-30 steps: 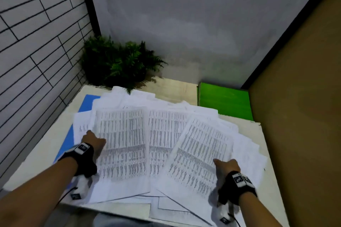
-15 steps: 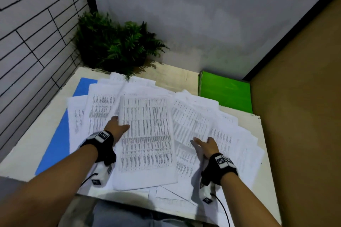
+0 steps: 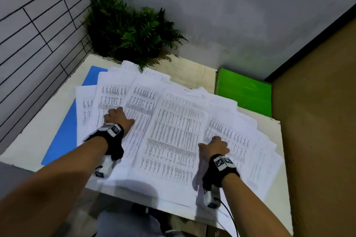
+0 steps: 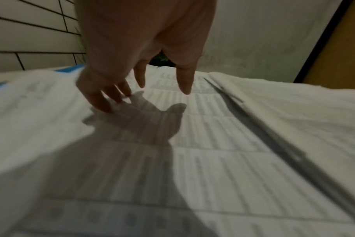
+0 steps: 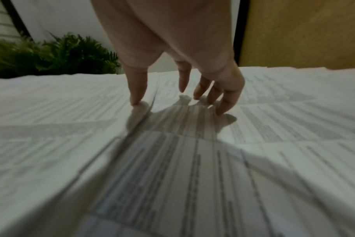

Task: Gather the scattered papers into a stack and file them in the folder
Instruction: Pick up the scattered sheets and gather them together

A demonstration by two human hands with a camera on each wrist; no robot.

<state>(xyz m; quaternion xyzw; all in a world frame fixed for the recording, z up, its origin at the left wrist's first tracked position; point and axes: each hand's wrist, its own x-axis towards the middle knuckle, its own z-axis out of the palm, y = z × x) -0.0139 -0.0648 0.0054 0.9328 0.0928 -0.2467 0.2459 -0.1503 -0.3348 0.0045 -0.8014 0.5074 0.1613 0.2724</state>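
Loads of papers (image 3: 179,136) fanned all over the table (image 3: 28,140), green folder (image 3: 244,92) off at the far right corner. Both hands, left hand (image 3: 117,119) and right hand (image 3: 213,145), sit loose on the sheets, fingertips pressing, gripping nothing. Looks like the gathering step; next they'd need to sweep the edges inward and square them up.

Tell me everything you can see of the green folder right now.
The green folder lies flat and closed at the table's far right corner, against the brown wall. Its cover looks smooth and bright green, with page or flap edges showing along its left side. White papers overlap its near edge. Neither hand touches it.
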